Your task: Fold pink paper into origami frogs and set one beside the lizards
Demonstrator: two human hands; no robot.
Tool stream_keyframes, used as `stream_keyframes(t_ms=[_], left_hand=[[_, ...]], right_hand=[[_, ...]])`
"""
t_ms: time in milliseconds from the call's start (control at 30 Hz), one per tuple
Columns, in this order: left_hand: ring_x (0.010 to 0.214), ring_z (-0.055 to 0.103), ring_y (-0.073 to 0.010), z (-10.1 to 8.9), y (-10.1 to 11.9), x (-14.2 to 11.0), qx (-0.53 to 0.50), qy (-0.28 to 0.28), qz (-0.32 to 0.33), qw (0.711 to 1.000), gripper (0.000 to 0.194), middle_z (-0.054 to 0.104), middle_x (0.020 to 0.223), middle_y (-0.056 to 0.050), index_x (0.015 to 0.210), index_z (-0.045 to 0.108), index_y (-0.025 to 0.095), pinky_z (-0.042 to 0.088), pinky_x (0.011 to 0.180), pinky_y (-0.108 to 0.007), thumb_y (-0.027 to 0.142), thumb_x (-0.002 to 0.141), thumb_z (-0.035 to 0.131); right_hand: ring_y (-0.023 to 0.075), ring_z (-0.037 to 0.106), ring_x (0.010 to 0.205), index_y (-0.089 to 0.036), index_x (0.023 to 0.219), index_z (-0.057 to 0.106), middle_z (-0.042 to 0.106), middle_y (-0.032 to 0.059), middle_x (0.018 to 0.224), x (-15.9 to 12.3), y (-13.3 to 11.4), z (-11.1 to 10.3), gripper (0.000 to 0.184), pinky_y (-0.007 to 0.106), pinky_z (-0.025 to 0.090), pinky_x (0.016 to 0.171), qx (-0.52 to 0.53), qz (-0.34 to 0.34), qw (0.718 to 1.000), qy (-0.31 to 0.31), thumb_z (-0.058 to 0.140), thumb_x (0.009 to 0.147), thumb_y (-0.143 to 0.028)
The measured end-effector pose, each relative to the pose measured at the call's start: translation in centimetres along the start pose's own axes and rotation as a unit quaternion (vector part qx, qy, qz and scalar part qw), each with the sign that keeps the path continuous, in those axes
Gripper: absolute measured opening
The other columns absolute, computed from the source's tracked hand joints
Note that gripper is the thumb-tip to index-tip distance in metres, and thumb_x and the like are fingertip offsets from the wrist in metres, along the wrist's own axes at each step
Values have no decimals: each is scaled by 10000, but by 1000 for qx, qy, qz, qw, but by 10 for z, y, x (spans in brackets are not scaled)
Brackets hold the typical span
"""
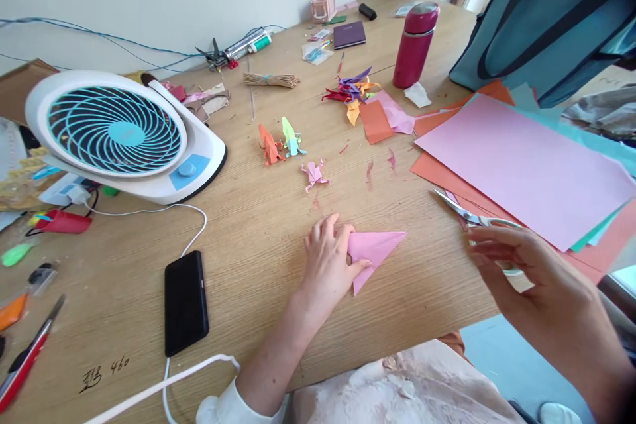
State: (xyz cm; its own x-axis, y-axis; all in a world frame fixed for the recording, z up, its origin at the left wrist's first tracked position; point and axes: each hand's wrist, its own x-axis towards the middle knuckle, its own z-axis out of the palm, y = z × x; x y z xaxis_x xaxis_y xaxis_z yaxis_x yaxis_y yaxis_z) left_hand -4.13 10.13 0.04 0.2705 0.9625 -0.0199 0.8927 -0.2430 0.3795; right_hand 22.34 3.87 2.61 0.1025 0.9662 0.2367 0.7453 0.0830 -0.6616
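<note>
A pink sheet of paper folded into a triangle (377,248) lies on the wooden table in front of me. My left hand (332,255) grips its left side, thumb across the top and fingers bent at the far edge. To the right, my right hand (531,278) is over the handles of a pair of scissors (464,213), fingers stretched out and thumb apart. Whether it touches the scissors I cannot tell. The blades point to the far left. Beyond my left hand sits a small pink origami frog (315,174), with an orange one (269,144) and a green-blue one (291,137) behind it.
Pink, orange and green paper sheets (527,165) are stacked at the right, near a teal bag (536,20). A dark red flask (416,46) and colourful paper cranes (350,89) stand farther back. On the left are a fan (124,136) and a phone (186,303) with a cable.
</note>
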Motion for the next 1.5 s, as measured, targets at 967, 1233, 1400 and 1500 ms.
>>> stream_keyframes(t_ms=[967, 1233, 1400, 1500], left_hand=[[661, 524, -90, -3, 4, 30, -549, -149, -103, 816, 375, 601, 716, 27, 734, 624, 140, 415, 679, -216, 462, 701, 814], [617, 413, -76, -11, 4, 28, -545, -123, -97, 823, 379, 497, 652, 49, 694, 592, 139, 311, 600, -206, 468, 753, 769], [613, 456, -76, -4, 7, 23, -622, -126, -152, 758, 384, 553, 646, 32, 668, 641, 120, 344, 599, -197, 444, 675, 846], [604, 513, -79, -1, 9, 19, -700, -119, -217, 669, 380, 619, 650, 17, 675, 670, 122, 395, 601, -194, 402, 583, 909]], right_hand=[[193, 587, 766, -212, 915, 664, 639, 10, 808, 39, 8, 58, 285, 275, 450, 632, 299, 125, 907, -268, 648, 871, -494], [143, 513, 599, -189, 726, 635, 575, -4, 645, 35, 5, 58, 396, 264, 406, 551, 337, 151, 892, -261, 671, 842, -566], [123, 518, 555, -188, 631, 623, 585, 4, 600, 35, 4, 56, 450, 250, 421, 549, 383, 191, 879, -213, 670, 839, -584], [114, 506, 557, -194, 694, 670, 568, -3, 595, 32, 9, 57, 429, 234, 421, 549, 408, 215, 881, -102, 632, 873, -583]])
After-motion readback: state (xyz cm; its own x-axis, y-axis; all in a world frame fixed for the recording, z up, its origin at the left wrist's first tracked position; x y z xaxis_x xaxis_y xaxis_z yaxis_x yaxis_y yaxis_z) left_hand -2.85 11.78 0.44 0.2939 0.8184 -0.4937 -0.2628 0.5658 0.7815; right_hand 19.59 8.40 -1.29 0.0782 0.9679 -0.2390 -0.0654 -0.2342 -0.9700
